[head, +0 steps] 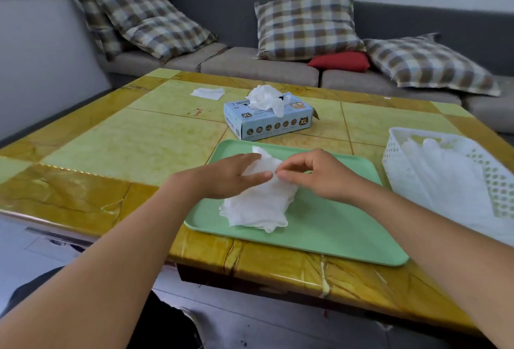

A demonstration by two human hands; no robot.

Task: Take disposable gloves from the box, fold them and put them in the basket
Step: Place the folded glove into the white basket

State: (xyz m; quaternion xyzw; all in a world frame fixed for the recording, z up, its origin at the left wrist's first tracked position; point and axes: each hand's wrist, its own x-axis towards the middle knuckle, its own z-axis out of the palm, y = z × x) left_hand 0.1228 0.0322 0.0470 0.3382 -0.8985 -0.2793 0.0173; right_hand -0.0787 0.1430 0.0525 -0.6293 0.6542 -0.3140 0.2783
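The left hand lies flat with straight fingers pressed on the upper left part of a crumpled white disposable glove. The right hand is loosely curled, its thumb and forefinger pinching the glove's edge just beside the left fingertips. The glove lies in the middle of the frame on a flat mint-green plastic tray, its long axis running from the lower centre up toward the top, tilted slightly left. It looks thin, wrinkled and layered, with ragged edges at its lower end. Above the tray stands a light blue cardboard glove box marked XL, a bunch of white gloves sticking out of its top. At the right edge, a white perforated plastic basket holds more white gloves.
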